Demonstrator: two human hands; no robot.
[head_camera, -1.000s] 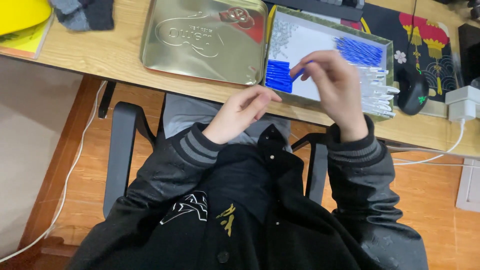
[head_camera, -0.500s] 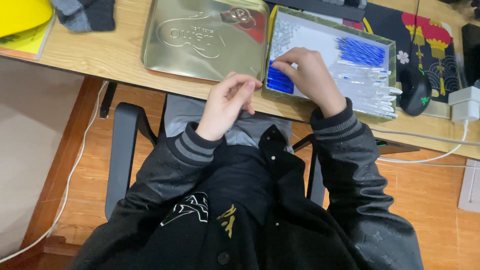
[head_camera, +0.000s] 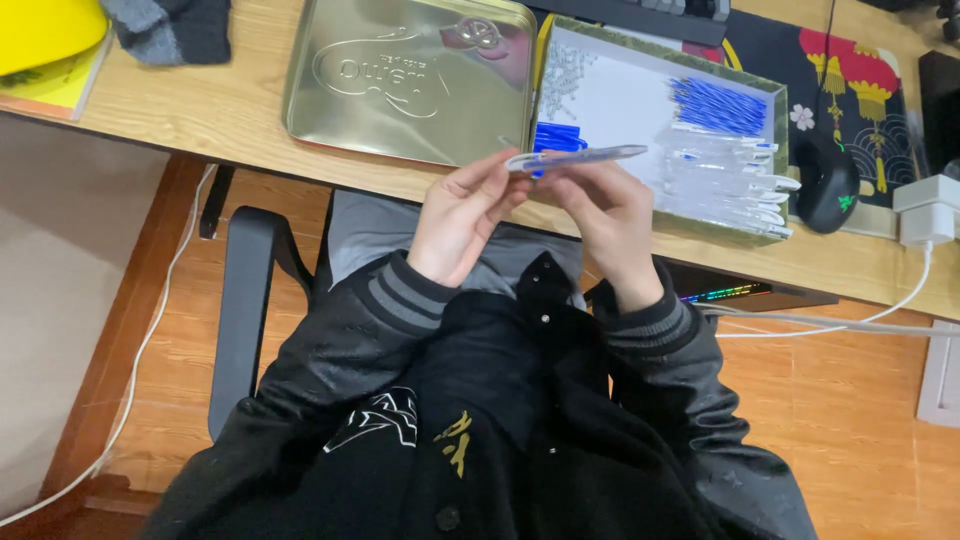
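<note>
A clear pen barrel with a blue end (head_camera: 580, 157) lies level between both hands, in front of the desk edge. My left hand (head_camera: 462, 215) pinches its left end. My right hand (head_camera: 610, 215) grips it from below near the middle. Just behind them stands an open box (head_camera: 780, 120) holding a row of clear pen barrels (head_camera: 735, 185), a bunch of blue refills (head_camera: 718, 105), small blue caps (head_camera: 555, 137) and tiny springs at its far left corner.
A gold metal lid (head_camera: 410, 80) lies left of the box on the wooden desk (head_camera: 190, 100). A black mouse (head_camera: 825, 180) sits on a patterned mat at the right, beside a white charger (head_camera: 925, 210) with a cable. Chair armrest (head_camera: 240, 300) at my left.
My right hand left the box with a pen barrel and came back toward me. My left hand rose to meet it, and both now hold the barrel.
</note>
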